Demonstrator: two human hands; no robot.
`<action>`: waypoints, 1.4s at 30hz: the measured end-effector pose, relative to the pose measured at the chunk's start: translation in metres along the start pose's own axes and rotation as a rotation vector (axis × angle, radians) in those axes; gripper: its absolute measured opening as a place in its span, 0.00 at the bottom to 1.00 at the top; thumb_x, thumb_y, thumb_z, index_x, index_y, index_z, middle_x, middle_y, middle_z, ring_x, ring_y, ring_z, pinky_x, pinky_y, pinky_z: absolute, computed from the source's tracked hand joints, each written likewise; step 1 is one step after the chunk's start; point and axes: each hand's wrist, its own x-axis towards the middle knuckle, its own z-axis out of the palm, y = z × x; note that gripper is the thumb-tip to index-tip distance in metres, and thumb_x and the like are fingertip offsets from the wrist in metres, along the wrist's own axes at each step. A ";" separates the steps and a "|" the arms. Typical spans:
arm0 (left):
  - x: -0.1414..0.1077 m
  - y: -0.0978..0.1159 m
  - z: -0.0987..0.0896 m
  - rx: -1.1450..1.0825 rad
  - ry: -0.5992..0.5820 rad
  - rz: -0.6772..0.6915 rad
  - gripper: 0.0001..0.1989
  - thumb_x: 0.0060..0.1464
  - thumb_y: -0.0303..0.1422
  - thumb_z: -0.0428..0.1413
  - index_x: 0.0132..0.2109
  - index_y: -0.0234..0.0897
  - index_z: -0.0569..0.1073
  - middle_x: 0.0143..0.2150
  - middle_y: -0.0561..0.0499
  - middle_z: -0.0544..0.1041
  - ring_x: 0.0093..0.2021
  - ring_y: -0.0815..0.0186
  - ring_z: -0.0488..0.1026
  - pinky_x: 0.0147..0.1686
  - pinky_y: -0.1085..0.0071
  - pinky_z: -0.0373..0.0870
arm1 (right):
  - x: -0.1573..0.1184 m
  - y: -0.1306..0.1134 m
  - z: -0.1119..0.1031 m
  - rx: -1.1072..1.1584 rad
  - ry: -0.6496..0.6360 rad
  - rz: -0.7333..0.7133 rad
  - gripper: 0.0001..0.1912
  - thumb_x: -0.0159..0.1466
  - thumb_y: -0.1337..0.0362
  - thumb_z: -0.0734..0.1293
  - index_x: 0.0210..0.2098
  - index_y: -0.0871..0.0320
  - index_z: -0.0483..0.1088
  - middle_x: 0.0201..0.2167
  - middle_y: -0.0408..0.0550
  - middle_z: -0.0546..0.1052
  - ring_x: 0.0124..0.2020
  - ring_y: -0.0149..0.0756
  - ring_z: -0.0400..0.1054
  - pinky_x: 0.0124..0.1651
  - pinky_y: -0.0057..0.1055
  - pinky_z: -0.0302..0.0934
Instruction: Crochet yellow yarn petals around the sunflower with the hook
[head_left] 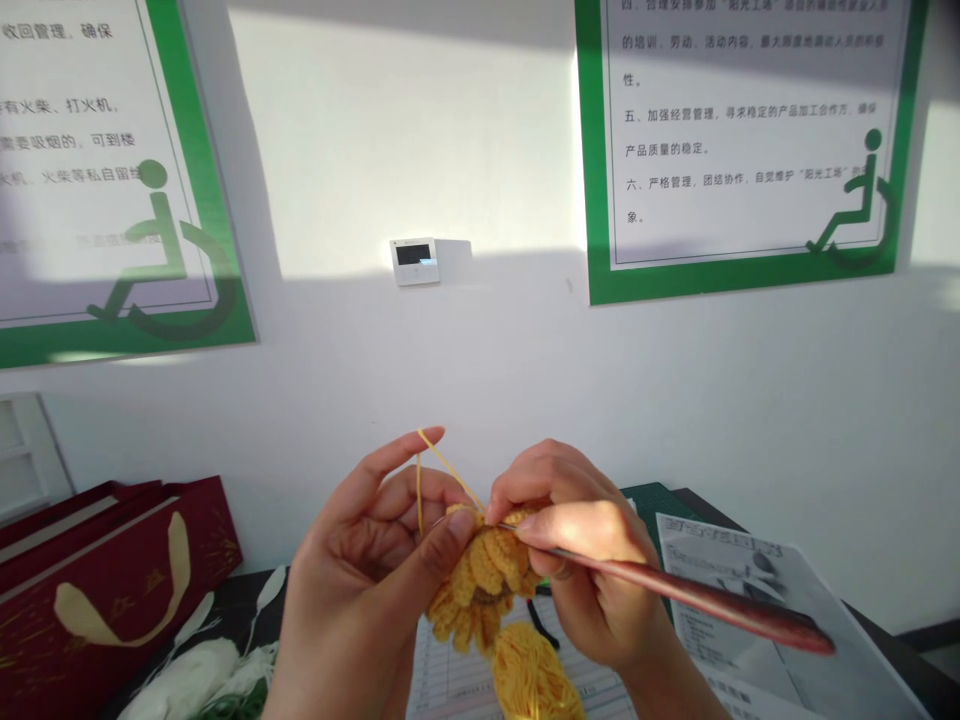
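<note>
A yellow crocheted piece with petal-like layers hangs between my two hands. My left hand pinches its upper left edge between thumb and a finger, while the raised index finger carries a loop of yellow yarn. My right hand grips a crochet hook with a reddish-brown handle that points down to the right. The hook's metal shaft reaches the top edge of the piece; its tip is hard to make out there. Just below, a ball of yellow yarn rests on printed sheets.
Dark red gift bags with a cream ribbon handle stand at left. White yarn and green yarn lie nearby. Printed paper and a green mat are on the dark table at right. Green-framed posters and a small panel hang on the wall.
</note>
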 end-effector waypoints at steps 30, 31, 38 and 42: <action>0.000 0.001 0.003 -0.009 0.032 -0.059 0.26 0.46 0.24 0.72 0.53 0.40 0.79 0.29 0.52 0.80 0.28 0.67 0.75 0.29 0.76 0.73 | -0.005 0.001 0.001 0.043 0.052 0.032 0.05 0.73 0.68 0.60 0.45 0.53 0.67 0.39 0.50 0.80 0.39 0.39 0.74 0.43 0.44 0.70; 0.000 0.001 0.003 -0.003 0.039 -0.058 0.26 0.46 0.25 0.72 0.53 0.40 0.79 0.29 0.52 0.80 0.28 0.67 0.75 0.28 0.76 0.73 | -0.004 0.000 0.001 0.029 0.051 0.031 0.05 0.73 0.68 0.60 0.43 0.54 0.67 0.39 0.50 0.80 0.39 0.39 0.74 0.43 0.43 0.69; 0.000 0.002 0.002 0.023 0.010 -0.062 0.26 0.47 0.26 0.71 0.55 0.38 0.78 0.30 0.51 0.80 0.29 0.67 0.74 0.28 0.75 0.72 | -0.001 -0.002 0.002 -0.030 0.040 0.011 0.07 0.74 0.66 0.58 0.39 0.54 0.66 0.38 0.50 0.80 0.37 0.38 0.73 0.41 0.43 0.69; -0.002 0.003 0.001 0.053 0.025 -0.044 0.26 0.47 0.26 0.71 0.54 0.39 0.78 0.29 0.52 0.79 0.28 0.67 0.73 0.28 0.75 0.71 | 0.000 -0.003 0.002 -0.061 0.011 0.014 0.07 0.75 0.65 0.58 0.40 0.53 0.65 0.38 0.49 0.79 0.37 0.38 0.73 0.41 0.43 0.70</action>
